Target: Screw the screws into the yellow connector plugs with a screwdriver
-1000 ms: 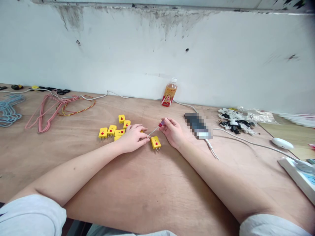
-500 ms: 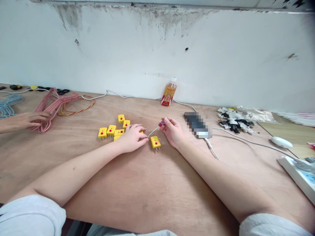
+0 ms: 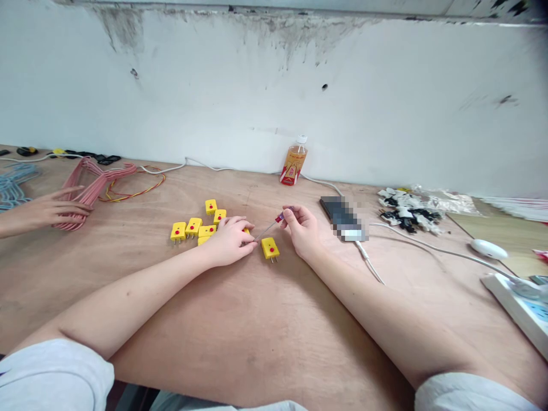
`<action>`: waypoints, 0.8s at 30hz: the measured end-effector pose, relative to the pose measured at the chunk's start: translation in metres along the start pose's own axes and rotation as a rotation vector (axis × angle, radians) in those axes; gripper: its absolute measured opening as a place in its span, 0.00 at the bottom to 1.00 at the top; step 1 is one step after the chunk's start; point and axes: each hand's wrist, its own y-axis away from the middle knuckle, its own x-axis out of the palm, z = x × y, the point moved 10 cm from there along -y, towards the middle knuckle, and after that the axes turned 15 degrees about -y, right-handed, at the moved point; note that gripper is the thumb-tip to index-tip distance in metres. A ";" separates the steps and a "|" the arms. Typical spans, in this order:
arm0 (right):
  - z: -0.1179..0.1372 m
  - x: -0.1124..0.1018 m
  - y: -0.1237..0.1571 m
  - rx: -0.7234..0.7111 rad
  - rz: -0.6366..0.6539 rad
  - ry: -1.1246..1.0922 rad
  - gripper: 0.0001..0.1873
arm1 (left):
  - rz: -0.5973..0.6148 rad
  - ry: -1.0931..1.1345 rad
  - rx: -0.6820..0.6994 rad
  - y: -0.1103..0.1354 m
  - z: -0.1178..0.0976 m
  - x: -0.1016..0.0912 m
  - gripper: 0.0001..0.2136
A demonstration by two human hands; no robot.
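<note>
My right hand (image 3: 301, 229) is closed around the red and purple handle of a screwdriver (image 3: 268, 228), whose thin metal shaft slants down to the left. The tip meets the fingertips of my left hand (image 3: 233, 241). Those fingers are closed on a yellow plug (image 3: 246, 231), mostly covered by the hand. Between my hands lies another yellow plug (image 3: 270, 249) with a red dot and two metal pins. Several more yellow plugs (image 3: 193, 227) lie just left of my left hand, partly hidden by it.
Another person's hand (image 3: 57, 211) rests on pink hangers (image 3: 92, 185) at the left. A drink bottle (image 3: 293, 162) stands by the wall. To the right are a phone (image 3: 338, 212) with a cable, black and white clips (image 3: 409, 210), a white mouse (image 3: 488, 248) and a power strip (image 3: 520, 311).
My right fingers have shifted slightly on the screwdriver handle, while my left hand stays in place. The other person's hand has moved a little to the right over the pink hangers.
</note>
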 end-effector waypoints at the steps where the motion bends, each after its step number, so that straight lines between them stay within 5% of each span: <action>1: 0.004 0.001 0.001 -0.017 0.006 0.013 0.20 | 0.001 0.004 -0.002 0.000 0.000 0.000 0.12; 12: 0.002 -0.009 0.000 -0.056 -0.082 -0.077 0.17 | 0.001 0.016 -0.008 0.000 0.002 0.002 0.12; 24: -0.018 -0.015 -0.002 0.085 -0.124 -0.130 0.20 | 0.007 0.063 -0.022 0.000 0.004 0.001 0.14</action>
